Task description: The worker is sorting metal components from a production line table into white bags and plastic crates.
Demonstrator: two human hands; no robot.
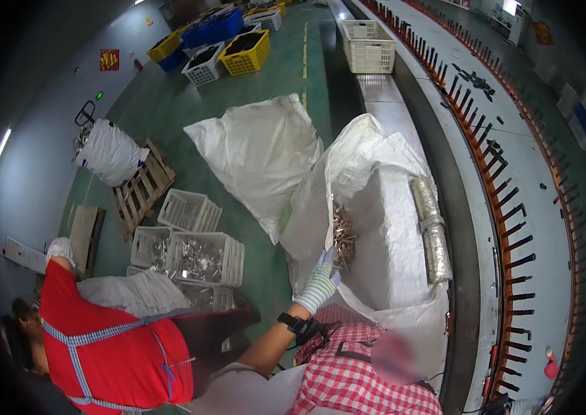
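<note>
My left hand [319,282], in a striped white, green and blue glove, is at the near left edge of a large open white woven sack [365,155]. Its fingers appear closed on the sack's rim. Inside the sack, just beyond my fingertips, lies a heap of small brownish metal parts [343,238]. A tape-wrapped roll or bundle [431,232] rests along the sack's right rim. A black band is on my left wrist. My right hand does not show.
To the left, a person in red [116,346] bends near white crates [199,259] of silvery metal parts. A closed white sack [258,155] stands beyond. On the right runs a conveyor line [507,228] with black-tipped pegs. A white crate [369,48] sits at its far end.
</note>
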